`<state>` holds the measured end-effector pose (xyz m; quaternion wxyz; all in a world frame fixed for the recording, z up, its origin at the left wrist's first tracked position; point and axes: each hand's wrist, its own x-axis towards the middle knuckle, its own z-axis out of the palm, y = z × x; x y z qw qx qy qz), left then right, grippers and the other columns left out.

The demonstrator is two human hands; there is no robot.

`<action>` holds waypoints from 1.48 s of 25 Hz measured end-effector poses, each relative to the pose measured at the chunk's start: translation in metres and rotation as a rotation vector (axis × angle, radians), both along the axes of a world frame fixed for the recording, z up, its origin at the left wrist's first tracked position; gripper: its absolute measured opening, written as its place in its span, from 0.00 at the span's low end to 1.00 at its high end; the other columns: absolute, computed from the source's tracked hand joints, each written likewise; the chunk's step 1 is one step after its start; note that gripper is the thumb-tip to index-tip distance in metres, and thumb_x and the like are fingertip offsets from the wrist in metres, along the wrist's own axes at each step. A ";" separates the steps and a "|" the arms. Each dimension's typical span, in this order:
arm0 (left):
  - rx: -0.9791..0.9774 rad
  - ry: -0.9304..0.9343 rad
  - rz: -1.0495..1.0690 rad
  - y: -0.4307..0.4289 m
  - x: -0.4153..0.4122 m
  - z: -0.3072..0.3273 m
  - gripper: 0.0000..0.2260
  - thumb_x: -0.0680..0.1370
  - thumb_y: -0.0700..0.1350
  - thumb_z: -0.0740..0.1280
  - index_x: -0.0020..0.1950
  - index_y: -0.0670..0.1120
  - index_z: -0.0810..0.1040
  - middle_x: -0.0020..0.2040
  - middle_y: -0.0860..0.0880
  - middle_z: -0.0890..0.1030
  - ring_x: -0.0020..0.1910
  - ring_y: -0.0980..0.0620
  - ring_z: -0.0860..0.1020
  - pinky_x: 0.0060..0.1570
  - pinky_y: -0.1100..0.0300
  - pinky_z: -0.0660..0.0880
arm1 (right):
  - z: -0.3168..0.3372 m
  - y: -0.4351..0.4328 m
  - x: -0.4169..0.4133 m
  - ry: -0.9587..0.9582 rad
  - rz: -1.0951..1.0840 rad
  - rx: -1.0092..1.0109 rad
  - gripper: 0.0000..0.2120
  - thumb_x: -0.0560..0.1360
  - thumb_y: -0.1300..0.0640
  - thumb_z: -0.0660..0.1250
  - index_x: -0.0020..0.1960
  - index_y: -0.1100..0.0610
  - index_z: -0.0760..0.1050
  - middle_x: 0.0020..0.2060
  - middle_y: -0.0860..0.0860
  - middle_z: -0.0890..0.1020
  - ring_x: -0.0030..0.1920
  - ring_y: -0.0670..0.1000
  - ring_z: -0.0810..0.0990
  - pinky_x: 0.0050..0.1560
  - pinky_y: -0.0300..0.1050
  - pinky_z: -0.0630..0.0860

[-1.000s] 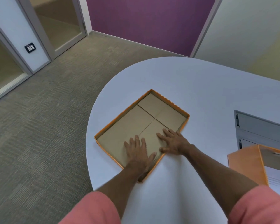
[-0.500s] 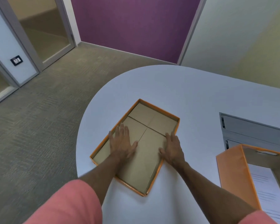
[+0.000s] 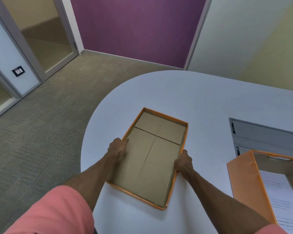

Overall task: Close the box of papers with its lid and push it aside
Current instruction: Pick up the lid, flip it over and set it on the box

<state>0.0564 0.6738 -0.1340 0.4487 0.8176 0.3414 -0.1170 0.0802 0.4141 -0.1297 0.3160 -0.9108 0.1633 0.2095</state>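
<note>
The shallow orange cardboard lid (image 3: pixel 152 159) lies upside down on the white rounded desk (image 3: pixel 184 95), near its left edge, brown inner face up. Nothing lies inside it; fold seams cross its floor. The left hand (image 3: pixel 118 147) curls over the lid's left wall, fingers closed on the rim. The right hand (image 3: pixel 183 162) clamps the right wall in the same manner, thumb at the top edge. Both grips are shut on the lid, one on each long side.

The deep orange cardboard box (image 3: pixel 260 184) stands open at the right, well apart from the lid. Inside it lie white printed papers (image 3: pixel 281 198). Beyond the box, a grey recessed panel (image 3: pixel 264 137) is set into the desk.
</note>
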 end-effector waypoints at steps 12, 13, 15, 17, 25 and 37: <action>-0.388 -0.240 -0.049 -0.081 0.021 0.104 0.19 0.75 0.32 0.66 0.65 0.44 0.71 0.49 0.43 0.79 0.44 0.46 0.81 0.43 0.53 0.80 | 0.108 -0.121 0.042 -0.287 -0.081 0.303 0.20 0.74 0.67 0.62 0.66 0.59 0.71 0.45 0.57 0.81 0.41 0.55 0.80 0.36 0.44 0.78; -0.390 -0.249 -0.062 -0.095 0.025 0.114 0.20 0.75 0.31 0.66 0.65 0.44 0.71 0.48 0.44 0.79 0.43 0.46 0.80 0.44 0.51 0.80 | 0.119 -0.137 0.044 -0.305 -0.088 0.318 0.21 0.74 0.68 0.63 0.66 0.59 0.71 0.42 0.55 0.80 0.38 0.53 0.79 0.31 0.40 0.76; -0.394 -0.255 -0.093 -0.123 0.029 0.133 0.20 0.74 0.30 0.66 0.64 0.43 0.71 0.48 0.44 0.79 0.43 0.47 0.80 0.45 0.49 0.79 | 0.139 -0.171 0.046 -0.327 -0.101 0.343 0.24 0.73 0.70 0.63 0.67 0.58 0.71 0.43 0.55 0.82 0.38 0.52 0.79 0.29 0.38 0.75; -0.426 -0.265 -0.125 -0.157 0.031 0.152 0.20 0.74 0.31 0.67 0.64 0.42 0.70 0.49 0.43 0.79 0.45 0.47 0.79 0.44 0.50 0.77 | 0.157 -0.209 0.044 -0.328 -0.120 0.375 0.26 0.72 0.71 0.64 0.68 0.57 0.70 0.50 0.59 0.82 0.43 0.57 0.81 0.37 0.44 0.79; -0.546 -0.274 -0.221 -0.305 0.012 0.185 0.18 0.77 0.35 0.63 0.67 0.40 0.70 0.53 0.40 0.78 0.47 0.46 0.78 0.45 0.49 0.79 | 0.201 -0.366 0.006 -0.312 -0.217 0.476 0.27 0.73 0.75 0.61 0.71 0.60 0.68 0.54 0.63 0.80 0.45 0.59 0.81 0.45 0.54 0.81; -0.630 -0.521 -0.109 -0.432 -0.033 0.215 0.06 0.74 0.42 0.67 0.50 0.43 0.78 0.50 0.43 0.78 0.46 0.47 0.76 0.43 0.54 0.73 | 0.181 -0.462 -0.060 -0.172 -0.213 0.473 0.17 0.77 0.69 0.57 0.64 0.62 0.72 0.44 0.57 0.82 0.40 0.56 0.81 0.35 0.47 0.80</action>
